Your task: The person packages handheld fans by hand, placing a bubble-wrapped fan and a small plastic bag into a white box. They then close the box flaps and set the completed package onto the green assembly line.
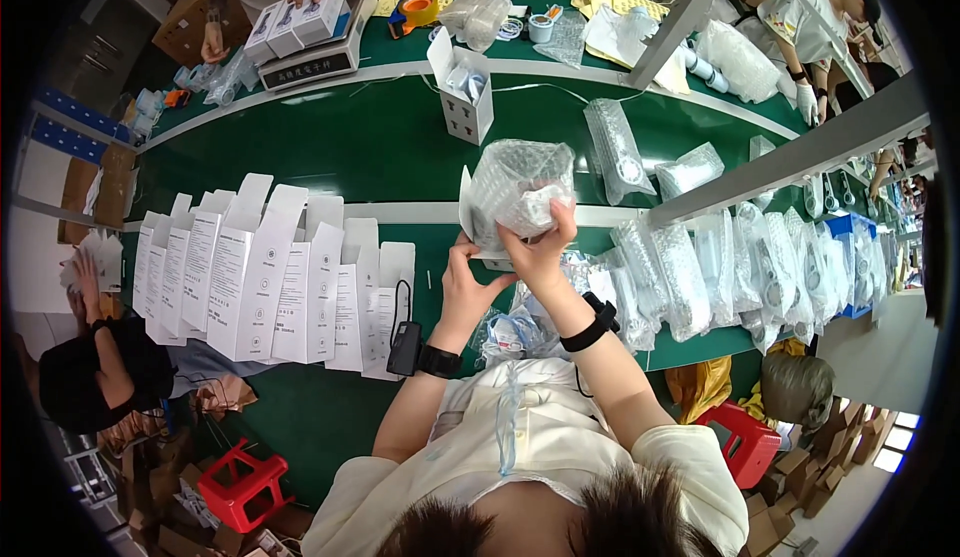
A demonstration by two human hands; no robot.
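Note:
In front of my chest, a bubble-wrapped bundle (508, 177) with a white item showing through it is in my right hand (540, 247), whose fingers close on its near side. My left hand (470, 292) grips a white box (466, 209) from below; most of that box is hidden behind the bundle and my fingers. The bundle is over the box, but I cannot tell how far inside it is. To the left stands a row of white boxes (245, 277) with raised flaps. On the right lie several bubble-wrapped packages (680, 277) side by side.
Beyond my hands, an open white box (465, 102) stands on the green conveyor (340, 147), with wrapped packages (618, 147) to its right. A co-worker's hand rests on boxes atop a scale (310, 62). A metal post (800, 147) slants across the right. Red stools (243, 485) stand below.

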